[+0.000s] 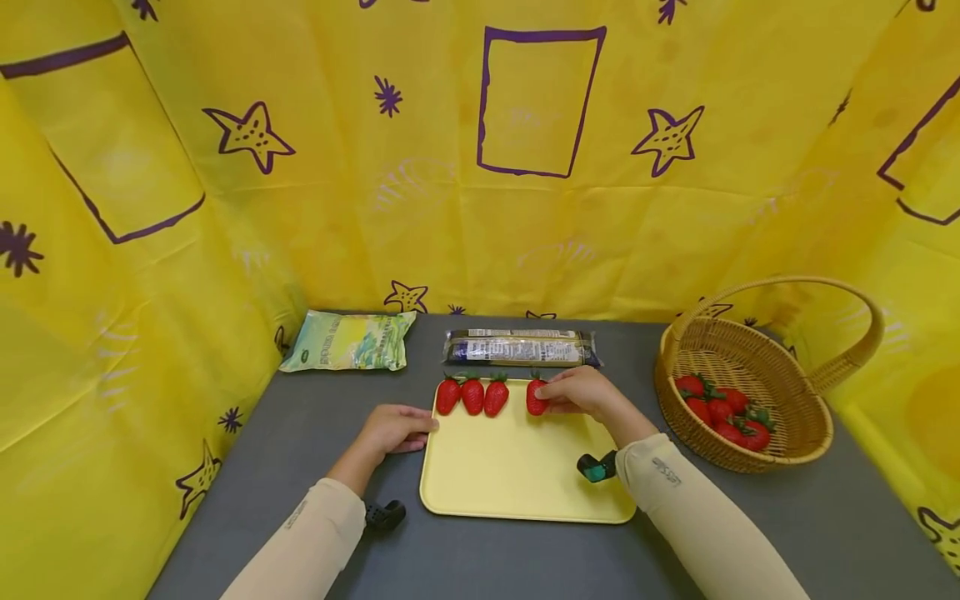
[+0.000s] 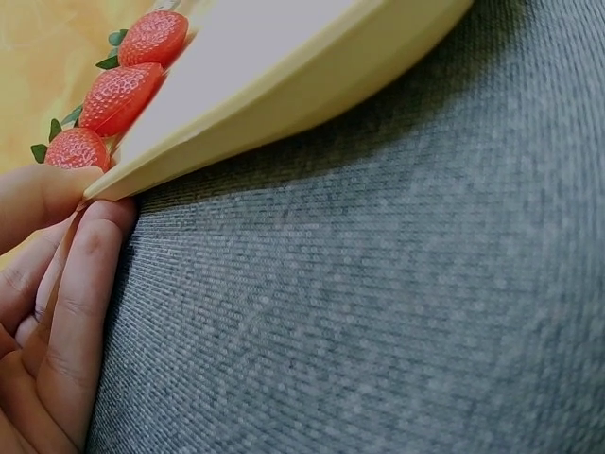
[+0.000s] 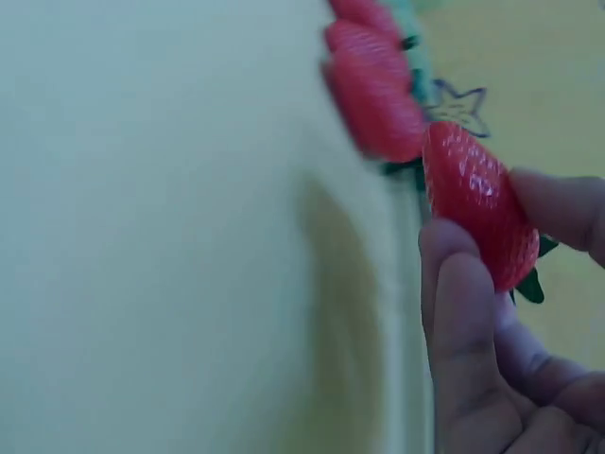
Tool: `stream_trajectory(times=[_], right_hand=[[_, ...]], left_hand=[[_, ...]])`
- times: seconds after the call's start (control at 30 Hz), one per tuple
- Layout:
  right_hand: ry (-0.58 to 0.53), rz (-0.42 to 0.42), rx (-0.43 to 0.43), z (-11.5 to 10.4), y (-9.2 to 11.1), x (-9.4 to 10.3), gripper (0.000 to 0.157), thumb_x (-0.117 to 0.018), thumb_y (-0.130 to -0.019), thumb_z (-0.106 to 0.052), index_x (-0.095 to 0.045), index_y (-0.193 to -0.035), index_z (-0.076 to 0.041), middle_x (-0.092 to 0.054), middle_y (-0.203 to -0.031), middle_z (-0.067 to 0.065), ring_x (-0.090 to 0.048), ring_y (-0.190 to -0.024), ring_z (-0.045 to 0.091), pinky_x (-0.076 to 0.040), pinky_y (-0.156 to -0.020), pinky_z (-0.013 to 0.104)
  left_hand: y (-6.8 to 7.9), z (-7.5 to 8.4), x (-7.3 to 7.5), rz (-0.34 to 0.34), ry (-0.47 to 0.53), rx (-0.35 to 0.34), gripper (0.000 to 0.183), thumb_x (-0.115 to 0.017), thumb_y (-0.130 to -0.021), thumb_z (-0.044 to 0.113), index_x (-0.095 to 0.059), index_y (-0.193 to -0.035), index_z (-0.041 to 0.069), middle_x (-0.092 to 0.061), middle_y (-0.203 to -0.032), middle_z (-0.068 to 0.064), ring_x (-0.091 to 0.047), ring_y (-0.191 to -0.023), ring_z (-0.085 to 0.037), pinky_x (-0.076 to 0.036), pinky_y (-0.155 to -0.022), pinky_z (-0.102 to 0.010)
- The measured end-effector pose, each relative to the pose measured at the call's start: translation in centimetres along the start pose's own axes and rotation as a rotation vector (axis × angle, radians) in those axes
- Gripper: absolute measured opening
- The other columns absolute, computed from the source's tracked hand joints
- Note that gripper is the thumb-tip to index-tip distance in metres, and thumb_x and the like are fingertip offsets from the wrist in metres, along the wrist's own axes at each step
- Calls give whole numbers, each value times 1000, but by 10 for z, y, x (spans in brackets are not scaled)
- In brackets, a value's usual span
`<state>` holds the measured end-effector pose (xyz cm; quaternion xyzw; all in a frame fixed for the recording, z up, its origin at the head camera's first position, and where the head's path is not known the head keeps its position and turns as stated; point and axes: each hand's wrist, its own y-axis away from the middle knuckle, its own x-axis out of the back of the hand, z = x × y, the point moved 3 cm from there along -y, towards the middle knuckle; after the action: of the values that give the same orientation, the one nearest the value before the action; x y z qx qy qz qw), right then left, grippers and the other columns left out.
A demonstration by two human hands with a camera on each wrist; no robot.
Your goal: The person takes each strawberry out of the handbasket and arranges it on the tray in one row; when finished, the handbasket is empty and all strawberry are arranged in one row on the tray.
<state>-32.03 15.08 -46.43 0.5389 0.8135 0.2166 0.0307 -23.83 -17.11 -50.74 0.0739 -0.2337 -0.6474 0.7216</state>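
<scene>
Head view: a yellow tray [image 1: 525,475] lies on the grey counter [image 1: 277,467], about midway between its left and right edges.
Left hand [image 1: 393,429]: grip clamped on the tray's left edge, near the far left corner; the left wrist view shows the thumb above the rim, fingers beneath.
Right hand [image 1: 583,393]: grip clamped on one strawberry [image 1: 535,397], pinched between thumb and fingers by the tray's far edge.
Strawberry row: three strawberries [image 1: 472,397] lie side by side in the tray's far left corner, leaves toward the far edge; a gap parts them from the pinched one.
Basket [image 1: 750,367]: wicker, handled, near the counter's far right corner, with more strawberries [image 1: 723,412] inside.
Packets: a green bag [image 1: 348,342] at the counter's far left corner; a dark packet [image 1: 521,347] near the far edge, just beyond the tray.
</scene>
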Motion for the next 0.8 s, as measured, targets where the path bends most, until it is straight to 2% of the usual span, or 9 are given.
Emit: stream_trajectory(times=[0.1,0.33,0.67,0.8], right_hand=[[10,55,-24,2,-13,-10,24,-79,-80,-7,-69,-97,7,-71,-88,15,-71,-70,24,-60,-72,38],[64,134,-21,0,-22,-23,26,-82,-78,-6,-69,-97,5,-70,-87,13,-69,-64,22,-60,-63,33],[94,140,0,3,-27,-31,27,-83,-78,-10,-71,-98,3,-71,-79,11,-68,-62,22,-59,-60,32],[91,134,0,6,-26,-32,33,-83,-79,-12,-70,-104,4,-71,-86,13,-70,-68,24,-59,-64,33]], left_hand=[[0,2,0,-7,5,-1,34,-84,-79,17,-74,-106,0,-70,-76,-7,-66,-62,-12,-59,-60,-27],[0,5,1,4,-1,9,33,-84,-79,17,-74,-105,1,-70,-77,-8,-66,-62,-13,-59,-60,-26],[0,2,1,-4,15,10,32,-84,-78,16,-74,-105,1,-70,-78,-7,-66,-62,-13,-58,-60,-26],[0,-1,1,3,11,4,32,-84,-78,16,-74,-104,1,-70,-77,-7,-66,-62,-13,-58,-60,-26]])
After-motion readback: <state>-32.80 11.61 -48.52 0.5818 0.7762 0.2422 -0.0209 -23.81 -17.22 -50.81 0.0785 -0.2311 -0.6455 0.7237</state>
